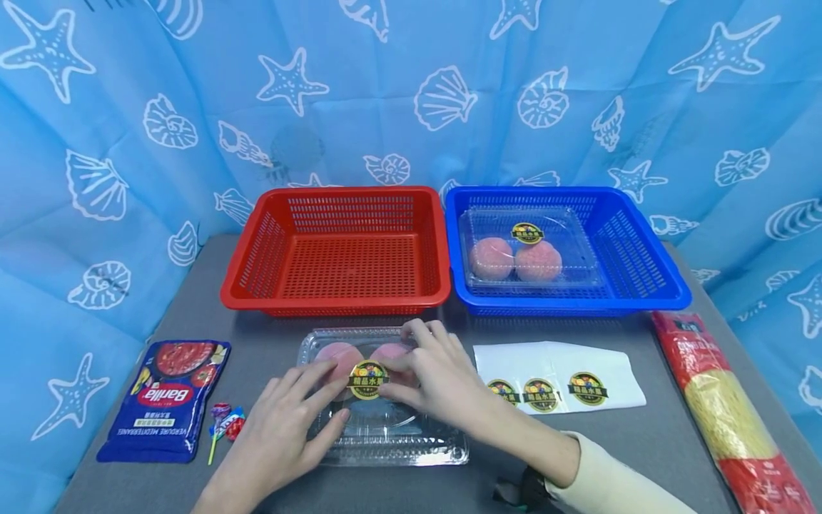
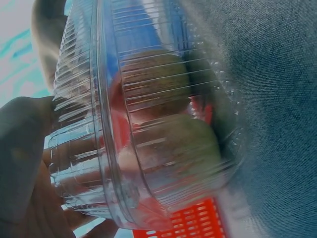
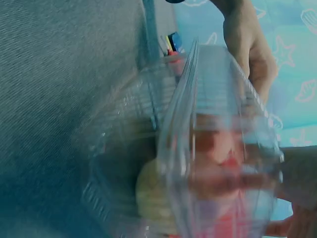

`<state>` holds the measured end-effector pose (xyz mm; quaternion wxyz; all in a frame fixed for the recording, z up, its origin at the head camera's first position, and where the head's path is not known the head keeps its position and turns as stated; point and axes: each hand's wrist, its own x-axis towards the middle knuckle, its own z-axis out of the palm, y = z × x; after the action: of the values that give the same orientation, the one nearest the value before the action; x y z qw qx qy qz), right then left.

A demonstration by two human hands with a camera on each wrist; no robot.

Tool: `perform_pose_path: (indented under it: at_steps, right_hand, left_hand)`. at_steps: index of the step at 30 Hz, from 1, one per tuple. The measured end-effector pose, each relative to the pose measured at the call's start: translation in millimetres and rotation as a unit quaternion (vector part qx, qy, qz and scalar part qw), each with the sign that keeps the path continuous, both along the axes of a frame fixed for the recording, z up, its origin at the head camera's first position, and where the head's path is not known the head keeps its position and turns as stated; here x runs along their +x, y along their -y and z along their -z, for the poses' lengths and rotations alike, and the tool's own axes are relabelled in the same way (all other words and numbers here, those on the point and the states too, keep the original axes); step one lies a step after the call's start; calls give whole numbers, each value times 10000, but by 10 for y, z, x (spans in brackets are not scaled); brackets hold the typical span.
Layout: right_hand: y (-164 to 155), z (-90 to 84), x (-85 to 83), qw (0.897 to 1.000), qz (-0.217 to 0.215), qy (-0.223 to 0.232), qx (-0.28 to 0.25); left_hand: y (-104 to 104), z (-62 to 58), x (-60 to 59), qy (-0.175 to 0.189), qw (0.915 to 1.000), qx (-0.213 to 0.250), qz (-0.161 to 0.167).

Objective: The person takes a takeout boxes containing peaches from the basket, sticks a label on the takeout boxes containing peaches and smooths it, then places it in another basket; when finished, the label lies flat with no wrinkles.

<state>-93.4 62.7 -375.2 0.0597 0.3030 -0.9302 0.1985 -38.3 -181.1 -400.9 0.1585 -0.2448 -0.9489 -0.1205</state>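
Note:
A clear plastic clamshell box (image 1: 385, 446) lies closed on the grey table in front of me, with two pink peaches (image 1: 338, 354) inside. On its lid is a round black-and-gold label (image 1: 368, 379). My left hand (image 1: 285, 421) rests on the lid, its extended fingers touching the label's left side. From the right, my right hand (image 1: 443, 368) touches the lid and the label's right edge with spread, slightly bent fingers. The left wrist view shows the box's ribbed side (image 2: 168, 99) with the peaches behind it; the right wrist view is blurred.
Behind the box stand a red basket (image 1: 349, 303) and a blue basket (image 1: 648, 260) holding another labelled peach box (image 1: 578, 250). A white label sheet (image 1: 552, 357) and a noodle pack (image 1: 726, 407) lie right; a blue sauce pouch (image 1: 160, 407) and lollipops (image 1: 225, 421) lie left.

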Motion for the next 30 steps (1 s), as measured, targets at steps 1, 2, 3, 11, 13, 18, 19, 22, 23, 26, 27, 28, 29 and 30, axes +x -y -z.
perform_pose_path:
  at_steps: [1,2,3,11,13,18,19,22,23,26,27,28,29,30]
  right_hand:
    - [-19,-3,0,10000,-5,9,-16]
    - [-32,-7,1,10000,-24,37,-52]
    - [-41,-13,5,9999,-56,54,-69]
    - [108,-11,44,9989,-380,78,-280]
    - [146,13,42,9991,-355,15,-215]
    - [125,61,23,9998,-126,-65,-125]
    - [108,62,20,9999,-90,-56,-137]
    - [47,63,17,9998,-49,-33,-199]
    - [25,66,18,9997,-39,-41,-223]
    - [-33,74,19,9994,1,21,-331]
    - [-49,75,19,9993,19,61,-366]
    - [-63,75,19,9991,40,101,-399]
    - [-74,76,16,9990,56,132,-428]
    - [-83,77,13,9988,67,165,-463]
  left_hand:
    - [4,5,0,-4,10000,4,-2]
    - [9,8,2,0,10000,12,-8]
    - [13,13,5,2,10000,19,-13]
    - [33,33,24,86,9999,39,-59]
    - [28,39,23,-11,10000,27,-33]
    - [9,30,19,-132,9999,9,-14]
    - [7,26,17,-127,9999,-2,-17]
    - [-1,15,15,-75,10000,-51,-33]
    - [-4,16,14,-78,9999,-63,-23]
    - [-11,10,20,-13,10000,-83,-37]
    - [-11,9,23,6,10000,-79,-45]
    - [-11,8,27,38,10000,-69,-59]
    - [-11,8,30,60,9999,-55,-72]
    - [-9,8,33,72,9999,-42,-86]
